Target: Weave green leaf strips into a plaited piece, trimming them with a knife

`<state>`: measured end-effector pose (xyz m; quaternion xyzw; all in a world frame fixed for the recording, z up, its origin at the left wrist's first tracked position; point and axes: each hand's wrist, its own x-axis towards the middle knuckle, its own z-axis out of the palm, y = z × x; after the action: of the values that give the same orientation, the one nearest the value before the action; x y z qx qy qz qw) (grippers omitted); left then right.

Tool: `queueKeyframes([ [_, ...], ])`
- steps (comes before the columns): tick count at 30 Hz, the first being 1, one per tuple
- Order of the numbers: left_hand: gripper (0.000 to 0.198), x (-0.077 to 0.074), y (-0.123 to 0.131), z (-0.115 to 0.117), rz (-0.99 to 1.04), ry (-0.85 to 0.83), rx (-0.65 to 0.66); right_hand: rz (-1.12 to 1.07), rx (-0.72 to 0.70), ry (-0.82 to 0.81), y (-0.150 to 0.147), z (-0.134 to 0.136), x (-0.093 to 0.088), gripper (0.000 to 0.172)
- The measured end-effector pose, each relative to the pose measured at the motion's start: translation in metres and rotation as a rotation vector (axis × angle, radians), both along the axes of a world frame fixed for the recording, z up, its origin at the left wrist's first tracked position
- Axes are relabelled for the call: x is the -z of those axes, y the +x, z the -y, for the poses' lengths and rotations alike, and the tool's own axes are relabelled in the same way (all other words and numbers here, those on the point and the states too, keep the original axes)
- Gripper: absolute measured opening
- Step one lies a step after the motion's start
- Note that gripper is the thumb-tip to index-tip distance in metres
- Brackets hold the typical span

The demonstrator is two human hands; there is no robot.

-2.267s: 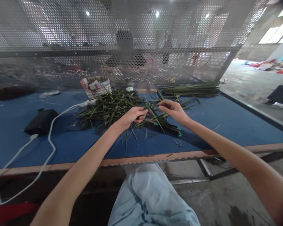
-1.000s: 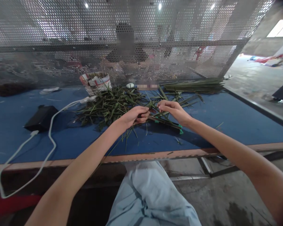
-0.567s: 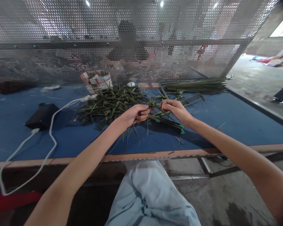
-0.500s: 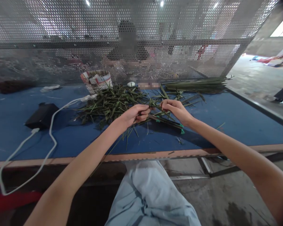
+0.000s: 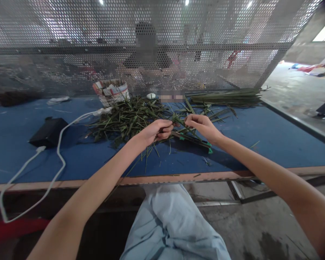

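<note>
Between my two hands is a small piece of folded green leaf strips (image 5: pixel 176 118), held just above the blue table. My left hand (image 5: pixel 161 130) is closed, thumb and fingers pinching the near left side of this piece. My right hand (image 5: pixel 199 124) is closed too, its fingertips pinched at the right side of the leaf strips. Below them lie long dark strips with a green-ended tool or holder (image 5: pixel 209 147), whose kind I cannot make out. To the left spreads a heap of green leaf pieces (image 5: pixel 124 121).
A bundle of long leaves (image 5: pixel 227 98) lies at the back right. Behind the heap stands a paper-lined basket (image 5: pixel 112 92). A black box (image 5: pixel 48 132) with a white cable (image 5: pixel 60 144) sits at left. A perforated metal screen (image 5: pixel 83 68) closes off the far edge of the blue table (image 5: pixel 284 137).
Both hands stay almost where they were, still pinching the leaf strips. The view has shifted very slightly.
</note>
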<state>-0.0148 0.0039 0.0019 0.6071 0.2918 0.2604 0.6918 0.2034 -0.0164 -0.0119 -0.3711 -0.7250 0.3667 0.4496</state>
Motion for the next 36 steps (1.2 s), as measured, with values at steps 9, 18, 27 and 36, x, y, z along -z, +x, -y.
queueKeyframes([
  [9, 0.031, 0.006, 0.013, 0.012, -0.107, 0.162, -0.133, 0.054, -0.010, 0.016, -0.003, 0.000, 0.001, 0.028],
  [18, 0.040, 0.010, 0.020, 0.016, -0.136, 0.284, -0.223, 0.110, 0.026, 0.088, -0.005, 0.000, 0.003, 0.035],
  [27, 0.045, 0.019, 0.018, 0.016, -0.210, 0.459, -0.202, -0.017, 0.014, -0.022, -0.004, -0.002, 0.005, 0.038],
  [36, 0.043, 0.012, 0.015, 0.013, -0.290, 0.646, -0.373, 0.143, 0.005, 0.057, -0.004, 0.001, 0.002, 0.042],
])
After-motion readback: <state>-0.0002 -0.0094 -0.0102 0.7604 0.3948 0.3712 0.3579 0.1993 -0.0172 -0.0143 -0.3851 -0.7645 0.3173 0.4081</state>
